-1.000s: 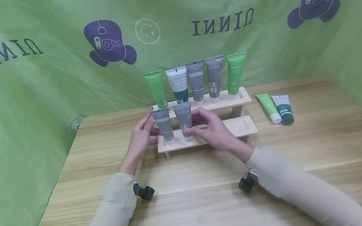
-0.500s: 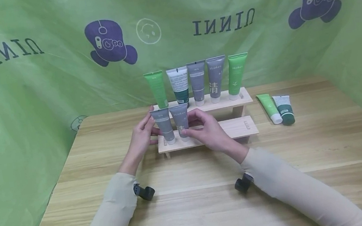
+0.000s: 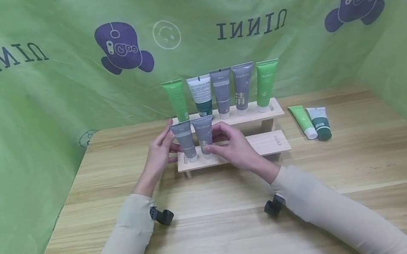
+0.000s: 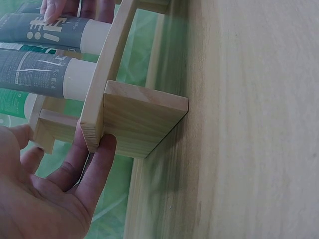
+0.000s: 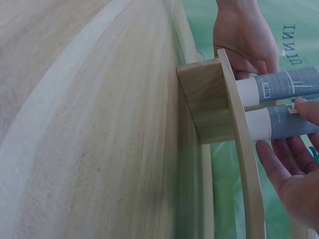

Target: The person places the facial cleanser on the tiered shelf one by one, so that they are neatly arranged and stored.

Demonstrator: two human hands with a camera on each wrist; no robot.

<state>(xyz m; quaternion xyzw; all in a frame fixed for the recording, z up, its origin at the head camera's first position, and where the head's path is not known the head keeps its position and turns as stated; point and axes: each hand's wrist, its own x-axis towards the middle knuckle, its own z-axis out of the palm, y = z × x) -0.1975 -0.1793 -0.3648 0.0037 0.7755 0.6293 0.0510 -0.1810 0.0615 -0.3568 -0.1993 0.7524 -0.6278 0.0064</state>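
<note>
A two-tier wooden rack (image 3: 267, 143) stands on the table. My right hand (image 3: 239, 148) pinches a grey squeeze tube (image 3: 203, 129) with thumb and fingers, cap down on the lower tier. Close on its left, a second grey tube (image 3: 184, 140) stands upright on the same tier. At the rack's left end is my left hand (image 3: 158, 154), fingers extended. In the left wrist view, two fingers (image 4: 102, 167) of it touch the end of the lower board, one on either side, while another digit meets the upper tier. The right wrist view shows both white caps against the board.
Along the upper tier stand several tubes: a green one (image 3: 175, 100), a white-and-dark-green one (image 3: 201, 95), two grey ones (image 3: 221, 92) and another green one (image 3: 266, 84). Right of the rack, a green tube (image 3: 302, 121) and a dark green-and-white tube (image 3: 319, 123) lie on the table (image 3: 218, 236).
My right hand has shifted the gripped grey tube a little left along the lower tier, nearer the other grey tube. The left hand stays at the rack's end.
</note>
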